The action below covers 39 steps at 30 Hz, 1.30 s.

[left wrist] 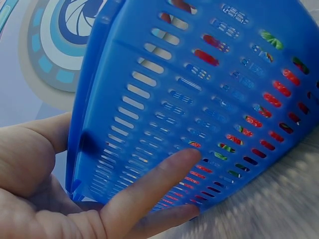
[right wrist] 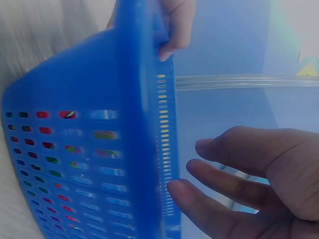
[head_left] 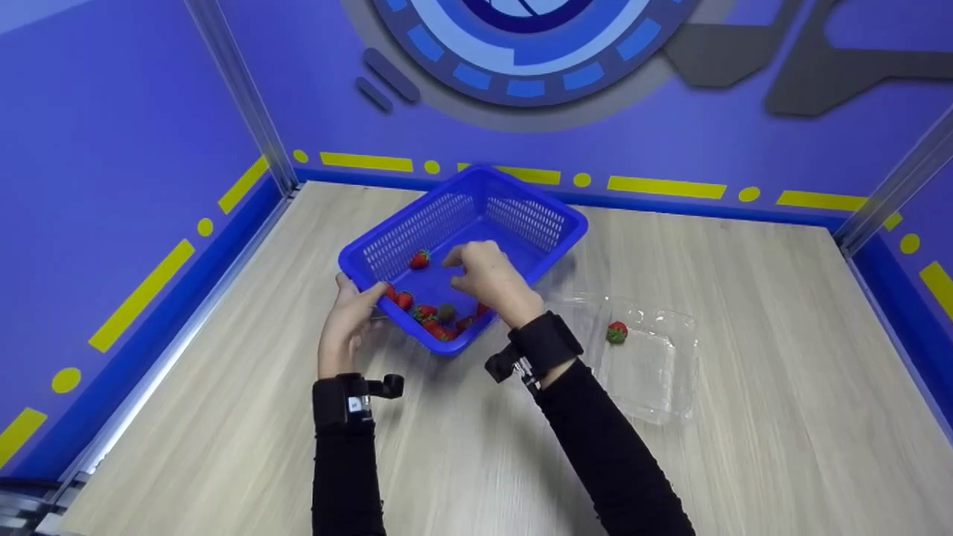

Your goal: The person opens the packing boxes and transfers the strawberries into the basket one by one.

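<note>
My left hand [head_left: 346, 316] grips the near-left corner of a blue plastic basket [head_left: 387, 237], its thumb over the rim and its fingers against the outside slotted wall. The basket is tilted, its near side low. Several strawberries [head_left: 432, 313] lie bunched along that near wall, and a single strawberry [head_left: 420, 259] sits farther back by the left wall. Over the basket hovers my right hand [head_left: 493, 279], fingers loosely bent and apart. In the right wrist view, nothing is between the right fingers [right wrist: 217, 181]. The right forearm hides part of the basket's near-right side.
To the right, a clear plastic clamshell box [head_left: 644, 380] lies opened on the wooden table [head_left: 774, 372], with one strawberry [head_left: 616, 332] in it. Blue panels [head_left: 134, 134] with yellow markings stand at the back and sides.
</note>
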### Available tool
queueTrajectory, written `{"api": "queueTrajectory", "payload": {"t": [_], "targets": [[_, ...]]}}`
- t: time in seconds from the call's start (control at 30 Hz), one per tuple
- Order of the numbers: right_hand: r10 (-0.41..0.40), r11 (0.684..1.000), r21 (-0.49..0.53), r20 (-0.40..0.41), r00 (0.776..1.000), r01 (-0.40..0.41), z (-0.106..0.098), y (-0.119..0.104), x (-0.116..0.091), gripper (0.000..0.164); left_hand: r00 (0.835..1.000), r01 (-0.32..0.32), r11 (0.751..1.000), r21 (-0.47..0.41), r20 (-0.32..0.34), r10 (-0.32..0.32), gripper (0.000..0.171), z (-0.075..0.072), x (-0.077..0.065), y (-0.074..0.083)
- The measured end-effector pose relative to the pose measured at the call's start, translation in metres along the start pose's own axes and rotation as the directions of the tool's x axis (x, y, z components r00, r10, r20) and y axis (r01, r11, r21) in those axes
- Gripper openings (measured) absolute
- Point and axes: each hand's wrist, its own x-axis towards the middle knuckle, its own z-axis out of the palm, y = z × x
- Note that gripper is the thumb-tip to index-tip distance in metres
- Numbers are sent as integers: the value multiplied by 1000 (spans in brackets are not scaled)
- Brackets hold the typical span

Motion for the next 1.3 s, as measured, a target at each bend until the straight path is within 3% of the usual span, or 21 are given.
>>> {"api": "queueTrajectory", "payload": {"t": [0.17,0.27,0.47,0.73,0.93,1.2,1.3], "targets": [[-12,1000,-7,29,1000,12,-5,-3,-3,29,1000,-9,1000,27,-9,9,102,0,-1,-1],[-25,999,-21,39,999,26,-8,-3,-8,29,1000,19,999,45,-10,-19,100,-1,-1,0],[-33,998,-44,39,999,35,-18,9,-29,29,1000,26,999,38,0,-26,102,1,0,0],[-66,995,-81,-10,998,65,-50,63,-84,26,1000,-11,1000,3,-11,11,102,2,1,0],[52,993,-112,49,997,-47,-70,103,-118,24,999,11,999,50,-36,-10,104,1,1,1],[84,969,-238,77,993,-64,-80,142,-139,9,1000,21,999,47,-21,-20,102,1,-1,3],[114,961,-263,106,988,-83,-79,150,-141,12,1000,13,999,45,-17,-13,100,2,0,1]]}}
